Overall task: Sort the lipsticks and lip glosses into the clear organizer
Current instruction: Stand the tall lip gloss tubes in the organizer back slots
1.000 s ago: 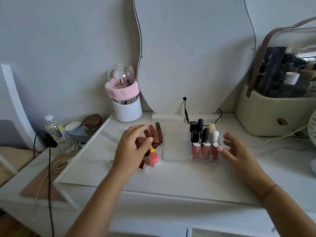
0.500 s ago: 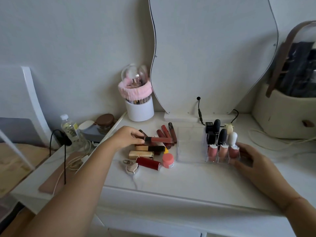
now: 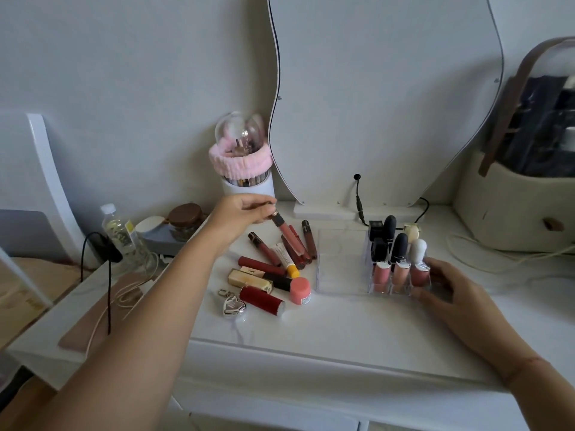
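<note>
Now, left hand: my left hand (image 3: 241, 213) is raised above the back of the pile, its grip pinched on the dark cap of a pink lip gloss (image 3: 283, 228), whose tube slants down toward the bench without touching it.
Right hand: my right hand (image 3: 448, 289) lies at the front right corner of the clear organizer (image 3: 340, 276); fingers curl against its wall, holding nothing else, and how tightly they press I cannot tell.
Organizer: it stands on the white bench (image 3: 342, 331), nearer the back edge than the front, right of the loose pile.
Organizer, right part: three pink glosses (image 3: 399, 273) stand upright in the front row, dark-capped and white-capped pieces behind them.
Organizer, left part: shows only clear plastic.
Loose pile: several dark red gloss tubes (image 3: 298, 244) lie fanned just left of the organizer, under the lifted gloss.
Pile, middle: a white tube with a yellow cap (image 3: 286, 259) lies across them.
Pile, front: a gold lipstick (image 3: 249, 279), a black-ended one touching it, a red lipstick (image 3: 263, 300) and a small pink jar (image 3: 300, 290) sit close together.
Keyring: a silver heart charm (image 3: 234, 307) lies just left of the red lipstick.
Back edge: a white brush cup with a pink band (image 3: 245, 169) stands beside the mirror (image 3: 389, 98).
Right corner: a beige bag (image 3: 513, 206) sits at the back.
Left side: a water bottle (image 3: 119, 233) stands off the bench.
</note>
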### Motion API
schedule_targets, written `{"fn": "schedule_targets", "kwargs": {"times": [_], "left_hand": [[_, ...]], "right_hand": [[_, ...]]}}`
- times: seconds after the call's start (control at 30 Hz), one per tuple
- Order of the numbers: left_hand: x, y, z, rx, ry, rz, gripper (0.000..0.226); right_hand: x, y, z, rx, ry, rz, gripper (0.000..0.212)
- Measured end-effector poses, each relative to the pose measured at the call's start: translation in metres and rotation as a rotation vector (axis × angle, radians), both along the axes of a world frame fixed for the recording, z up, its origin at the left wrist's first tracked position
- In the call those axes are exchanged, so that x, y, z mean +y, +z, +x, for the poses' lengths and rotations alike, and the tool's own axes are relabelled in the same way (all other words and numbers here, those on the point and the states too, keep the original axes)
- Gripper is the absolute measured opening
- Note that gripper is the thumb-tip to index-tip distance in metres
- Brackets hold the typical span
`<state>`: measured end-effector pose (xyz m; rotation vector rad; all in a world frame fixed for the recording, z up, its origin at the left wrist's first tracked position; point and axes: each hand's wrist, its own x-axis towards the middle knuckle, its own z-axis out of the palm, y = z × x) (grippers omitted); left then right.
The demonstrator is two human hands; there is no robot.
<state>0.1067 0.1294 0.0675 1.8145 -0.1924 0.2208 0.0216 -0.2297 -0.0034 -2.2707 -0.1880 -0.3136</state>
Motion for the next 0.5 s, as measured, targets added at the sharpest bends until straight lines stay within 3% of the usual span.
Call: {"fn": "schedule_targets", "kwargs": {"times": [0.2, 0.5], "left_hand": [[-0.048, 0.037, 0.003, -0.230, -0.038, -0.087, 0.022], [-0.086, 0.011, 0.012, -0.158, -0.059, 0.297, 0.025]], "right_hand": [[0.000, 0.000, 0.000, 0.008, 0.001, 0.027, 0.045], [-0.001, -0.001, 0.000, 0.019, -0.007, 0.033, 0.047]]}}
